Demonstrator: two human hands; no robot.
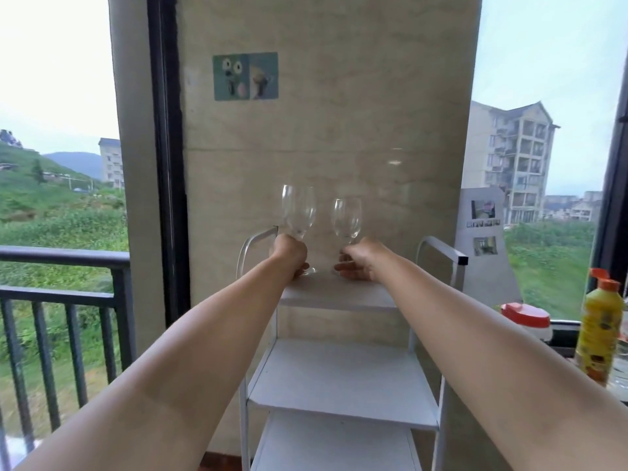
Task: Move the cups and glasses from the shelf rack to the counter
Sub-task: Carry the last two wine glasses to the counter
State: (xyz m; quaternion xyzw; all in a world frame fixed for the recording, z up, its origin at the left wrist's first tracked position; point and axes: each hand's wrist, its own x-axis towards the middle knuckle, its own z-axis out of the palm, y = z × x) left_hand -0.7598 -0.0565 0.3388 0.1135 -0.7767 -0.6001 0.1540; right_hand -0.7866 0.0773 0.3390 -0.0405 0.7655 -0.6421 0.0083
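Two clear wine glasses stand on the top shelf of a white metal rack [339,297] against the beige wall. My left hand [290,254] grips the stem of the taller left glass [299,209], whose foot shows just below my fingers. My right hand [360,261] curls round the stem of the shorter right glass [346,215], fingers down near its foot. Both glasses are upright. I cannot tell whether their feet still touch the shelf.
The rack has lower white shelves [339,379] with nothing on them. At the right edge a surface holds a yellow juice bottle [596,331] with an orange cap and a red-lidded white container [525,317]. A dark balcony railing [64,294] runs at left.
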